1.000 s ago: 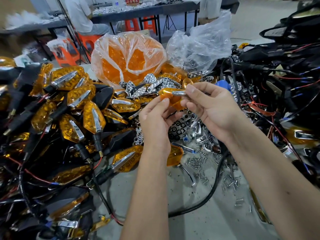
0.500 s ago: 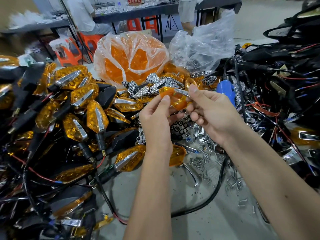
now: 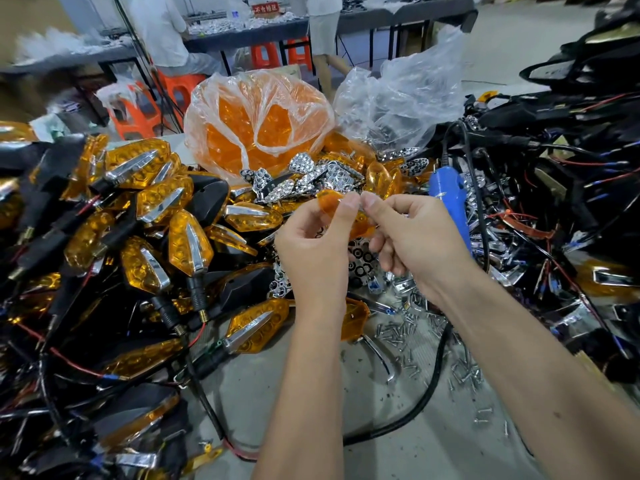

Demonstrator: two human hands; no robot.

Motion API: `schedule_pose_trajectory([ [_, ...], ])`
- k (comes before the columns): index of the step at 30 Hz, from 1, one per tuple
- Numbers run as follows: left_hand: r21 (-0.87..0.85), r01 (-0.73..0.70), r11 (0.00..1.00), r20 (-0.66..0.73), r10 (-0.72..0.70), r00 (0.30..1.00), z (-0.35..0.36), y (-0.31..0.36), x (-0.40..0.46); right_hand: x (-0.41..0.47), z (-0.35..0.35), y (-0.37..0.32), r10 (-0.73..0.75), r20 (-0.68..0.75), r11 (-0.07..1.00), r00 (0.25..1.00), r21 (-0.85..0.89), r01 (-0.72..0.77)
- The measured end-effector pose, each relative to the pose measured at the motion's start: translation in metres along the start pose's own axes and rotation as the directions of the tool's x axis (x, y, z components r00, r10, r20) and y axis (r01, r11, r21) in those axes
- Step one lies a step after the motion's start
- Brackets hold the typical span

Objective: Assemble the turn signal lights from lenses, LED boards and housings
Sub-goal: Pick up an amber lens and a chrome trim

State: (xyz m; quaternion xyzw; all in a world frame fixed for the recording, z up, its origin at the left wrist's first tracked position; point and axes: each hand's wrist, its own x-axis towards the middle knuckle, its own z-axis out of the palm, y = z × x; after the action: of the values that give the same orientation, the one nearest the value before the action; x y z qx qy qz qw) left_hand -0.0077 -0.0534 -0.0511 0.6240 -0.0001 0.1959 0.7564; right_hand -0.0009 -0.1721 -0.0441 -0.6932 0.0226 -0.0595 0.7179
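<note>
Fingertips of the left hand [image 3: 317, 244] and right hand [image 3: 412, 237] pinch one amber lens [image 3: 329, 204] between them, raised above the screws [image 3: 408, 332]. Behind the lens lie chrome reflectors [image 3: 311, 174]; finished turn signals [image 3: 156, 237] pile left of it.

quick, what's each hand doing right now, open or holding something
Left hand: pinching the amber lens at its near end.
Right hand: also pinching the same amber lens, thumb right beside the left thumb.
</note>
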Motion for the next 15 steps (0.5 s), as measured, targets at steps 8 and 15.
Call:
schedule_pose_trajectory([
  [8, -0.156, 0.201, 0.967, -0.079, -0.215, 0.973, -0.002, -0.005, 0.003, -0.002, 0.0, -0.001, 0.103, 0.164, 0.992, 0.981, -0.09, -0.089],
  [15, -0.039, 0.255, 0.966, 0.13, -0.248, 0.96, -0.016, 0.001, 0.008, 0.001, -0.021, -0.008, 0.027, 0.257, 0.987, 0.966, -0.162, 0.016],
])
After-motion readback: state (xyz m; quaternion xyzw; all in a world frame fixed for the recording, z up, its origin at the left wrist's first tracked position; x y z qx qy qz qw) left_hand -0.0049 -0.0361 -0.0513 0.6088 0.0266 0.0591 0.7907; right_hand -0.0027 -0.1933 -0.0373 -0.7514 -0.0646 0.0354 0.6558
